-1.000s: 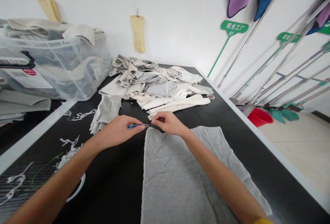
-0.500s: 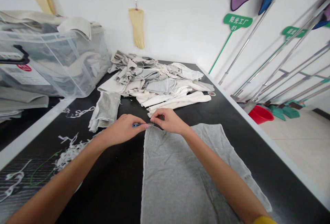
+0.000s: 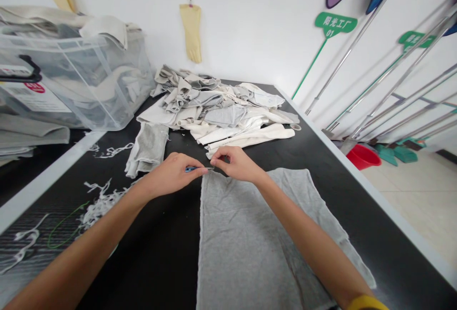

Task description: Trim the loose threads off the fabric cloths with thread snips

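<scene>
A grey cloth [image 3: 243, 238] lies spread on the black table, its upper left corner just below both hands. Between the thumb and fingers of my left hand [image 3: 174, 173] is a small blue-handled tool, apparently thread snips [image 3: 191, 169], the metal tip pointing right at that corner. My right hand [image 3: 237, 163] is closed in a pinch just above the cloth's top edge, close to the snips' tip. Whatever sits between its fingertips is too small to make out.
Crumpled grey and white cloths [image 3: 228, 105] are heaped at the back. Left of my hands lie a folded grey cloth [image 3: 148, 148], white thread scraps [image 3: 102, 207] and a green thread [image 3: 59, 229]. A clear plastic bin [image 3: 103, 86] stands back left; a red bucket [image 3: 364, 156] is on the floor.
The view has shifted slightly. My right hand's fingertips sit a little higher off the cloth's corner; the left hand keeps its hold on the snips beside it.
</scene>
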### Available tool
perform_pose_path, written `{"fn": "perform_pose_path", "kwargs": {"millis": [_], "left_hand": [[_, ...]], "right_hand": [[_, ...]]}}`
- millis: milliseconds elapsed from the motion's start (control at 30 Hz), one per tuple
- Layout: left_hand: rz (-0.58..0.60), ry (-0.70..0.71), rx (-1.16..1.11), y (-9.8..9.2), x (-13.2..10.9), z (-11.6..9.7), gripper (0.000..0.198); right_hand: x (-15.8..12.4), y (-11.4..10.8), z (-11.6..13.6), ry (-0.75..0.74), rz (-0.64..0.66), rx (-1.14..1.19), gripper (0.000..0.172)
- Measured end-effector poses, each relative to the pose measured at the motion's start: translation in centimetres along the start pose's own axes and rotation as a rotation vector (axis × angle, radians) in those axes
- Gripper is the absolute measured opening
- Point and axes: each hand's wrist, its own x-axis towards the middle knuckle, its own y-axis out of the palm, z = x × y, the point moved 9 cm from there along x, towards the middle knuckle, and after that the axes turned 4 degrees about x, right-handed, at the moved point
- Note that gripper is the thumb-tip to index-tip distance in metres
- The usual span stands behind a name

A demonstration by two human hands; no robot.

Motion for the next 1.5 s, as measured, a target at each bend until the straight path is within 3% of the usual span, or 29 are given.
{"fn": "perform_pose_path", "kwargs": {"millis": [200, 400, 533, 667, 767, 900, 1033, 1167, 1267, 1400, 1500], "left_hand": [[0.041, -0.029, 0.042, 0.1, 0.1, 0.8, 0.041], [0.117, -0.134, 0.057, -1.6, -1.6, 2.1, 0.043], [0.090, -0.175, 0.140, -3.5, -5.8, 2.4, 0.046], [0.051, -0.233, 0.213, -4.9, -12.7, 2.6, 0.044], [-0.050, -0.297, 0.205, -6.0, -18.1, 2.3, 0.042], [-0.176, -0.373, 0.168, -5.7, -23.9, 2.2, 0.039], [-0.310, -0.387, 0.156, -4.7, -27.6, 2.9, 0.036], [-0.411, -0.300, 0.139, -4.3, -30.1, 3.4, 0.027], [-0.481, -0.263, 0.119, -4.5, -31.6, 4.0, 0.024], [-0.477, -0.316, 0.099, -4.1, -32.5, 5.1, 0.024], [-0.467, -0.339, 0.092, -3.7, -32.3, 5.4, 0.025]], "right_hand": [[0.0, -0.1, 0.0, -0.018, 0.001, -0.005, 0.009], [0.1, -0.6, -0.7, 0.016, -0.045, 0.056, 0.012], [0.0, -0.7, -0.2, 0.048, -0.059, 0.074, 0.015], [0.3, 0.3, 2.3, 0.052, -0.068, 0.030, 0.017], [1.9, 2.9, 5.5, -0.020, -0.023, -0.031, 0.013], [5.5, 8.4, 9.9, -0.143, 0.088, -0.129, 0.010], [8.6, 15.2, 12.6, -0.273, 0.246, -0.227, 0.012], [9.6, 20.7, 13.5, -0.332, 0.401, -0.226, 0.012], [9.5, 22.8, 13.9, -0.342, 0.499, -0.179, 0.019], [9.3, 23.0, 14.8, -0.376, 0.562, -0.181, 0.039], [9.2, 23.0, 15.0, -0.411, 0.578, -0.253, 0.034]]}}
